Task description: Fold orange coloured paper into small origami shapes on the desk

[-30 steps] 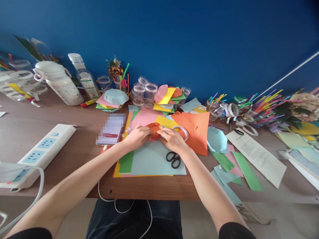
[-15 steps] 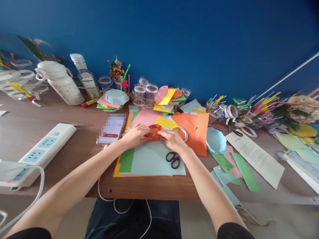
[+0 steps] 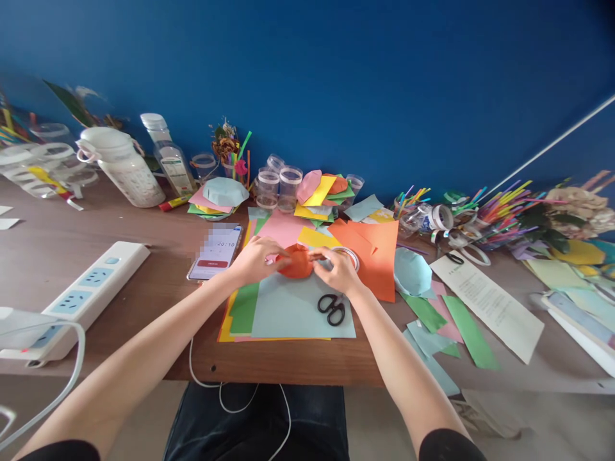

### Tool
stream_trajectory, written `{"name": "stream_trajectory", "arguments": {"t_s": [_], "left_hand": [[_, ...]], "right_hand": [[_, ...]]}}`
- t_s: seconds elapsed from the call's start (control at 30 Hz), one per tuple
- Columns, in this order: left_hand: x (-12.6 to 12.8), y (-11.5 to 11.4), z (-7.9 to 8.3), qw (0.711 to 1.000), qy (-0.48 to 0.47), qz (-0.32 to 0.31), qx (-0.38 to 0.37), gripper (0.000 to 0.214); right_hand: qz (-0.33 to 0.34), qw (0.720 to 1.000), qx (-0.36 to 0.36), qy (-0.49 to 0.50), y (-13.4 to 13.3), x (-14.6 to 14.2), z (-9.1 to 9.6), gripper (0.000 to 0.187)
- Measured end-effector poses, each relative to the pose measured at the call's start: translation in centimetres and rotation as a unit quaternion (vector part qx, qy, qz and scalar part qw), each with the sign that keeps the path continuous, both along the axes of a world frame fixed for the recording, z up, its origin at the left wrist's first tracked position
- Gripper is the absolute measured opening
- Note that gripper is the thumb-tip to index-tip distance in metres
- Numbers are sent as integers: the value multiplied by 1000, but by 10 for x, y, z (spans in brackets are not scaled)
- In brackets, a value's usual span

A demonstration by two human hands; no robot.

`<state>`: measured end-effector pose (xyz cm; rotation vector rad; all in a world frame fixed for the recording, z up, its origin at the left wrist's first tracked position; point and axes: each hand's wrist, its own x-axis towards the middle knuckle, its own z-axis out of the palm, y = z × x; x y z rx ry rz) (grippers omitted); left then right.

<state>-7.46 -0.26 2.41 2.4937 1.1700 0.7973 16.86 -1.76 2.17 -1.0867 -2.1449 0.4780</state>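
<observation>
Head camera: left hand (image 3: 254,261) and right hand (image 3: 340,270) flank the orange disc (image 3: 296,264), grips unclear; likely light, crease-prone, best pinched at 2 opposite edges.

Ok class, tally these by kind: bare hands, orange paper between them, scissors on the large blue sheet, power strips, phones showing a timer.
Left hand and right hand: 2
Orange paper: 1
Scissors: 1
Power strip: 1
Phone: 1
Total: 6
</observation>
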Motion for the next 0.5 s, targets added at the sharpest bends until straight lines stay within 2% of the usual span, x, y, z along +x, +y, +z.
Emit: {"name": "stream_trajectory", "arguments": {"t_s": [0.1,0.17,0.33,0.5], "left_hand": [[2,6,3,995,-17,95,-28,27],[5,9,3,990,19,134,-42,28],[17,10,3,981,93,155,-66,20],[25,5,3,983,96,155,-36,20]], "right_hand": [[-79,996,9,31,9,-5,-2,19],[-83,996,-7,25,19,-11,-6,21],[-59,998,-35,-4,43,-30,-15,25],[-33,999,-39,8,44,-37,-12,25]]}}
